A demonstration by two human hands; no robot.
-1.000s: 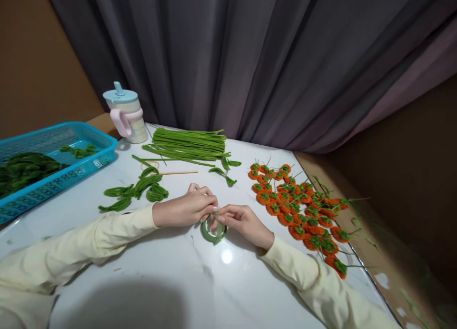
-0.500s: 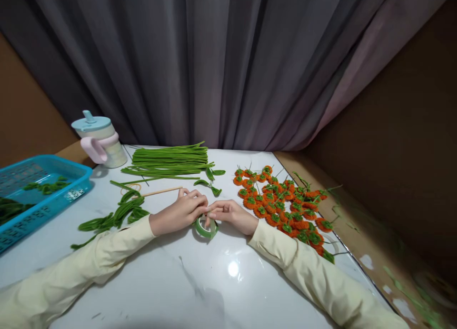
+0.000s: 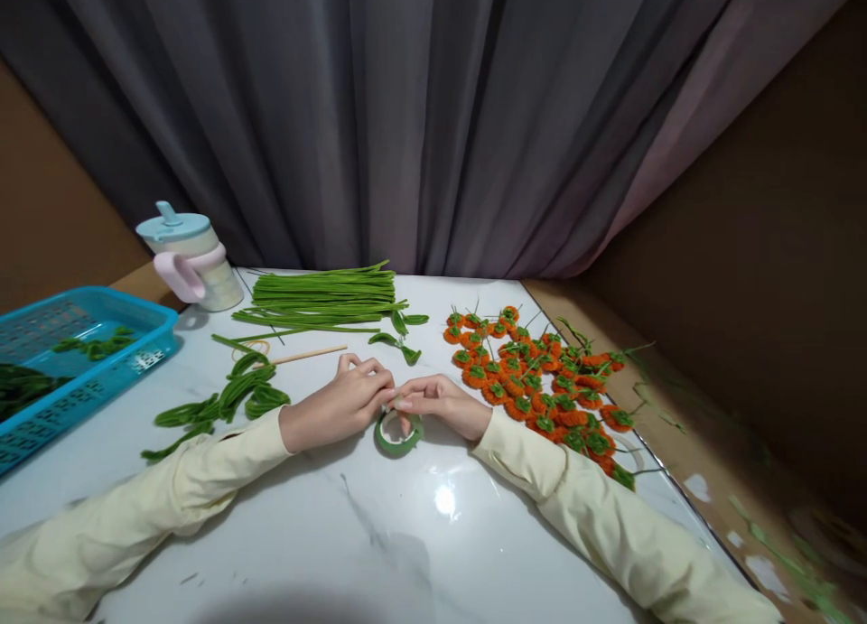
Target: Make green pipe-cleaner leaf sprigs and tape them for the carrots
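Note:
My left hand point(image 3: 349, 403) and my right hand point(image 3: 447, 404) meet fingertip to fingertip above the middle of the table. Just below them hangs a roll of green tape point(image 3: 399, 447), with a fingertip showing through its ring; my right hand appears to hold it. The left thumb and finger are pinched together at the right fingertips, and whatever is between them is too small to make out. Beyond the hands lie small green leaf pieces point(image 3: 409, 353) of pipe cleaner. A wooden stick point(image 3: 312, 355) rests past my left hand.
Green pipe cleaners point(image 3: 323, 290) lie bundled at the back. Bent green loops point(image 3: 237, 394) are to the left, beside a blue basket point(image 3: 153, 339) and a lidded cup point(image 3: 220, 281). Orange-and-green pipe-cleaner pieces point(image 3: 535, 380) cover the right side, near the table edge.
The tape roll has swung slightly right and turned its ring more toward me. Both hands stay pinched together in nearly the same place. The view has shifted a little.

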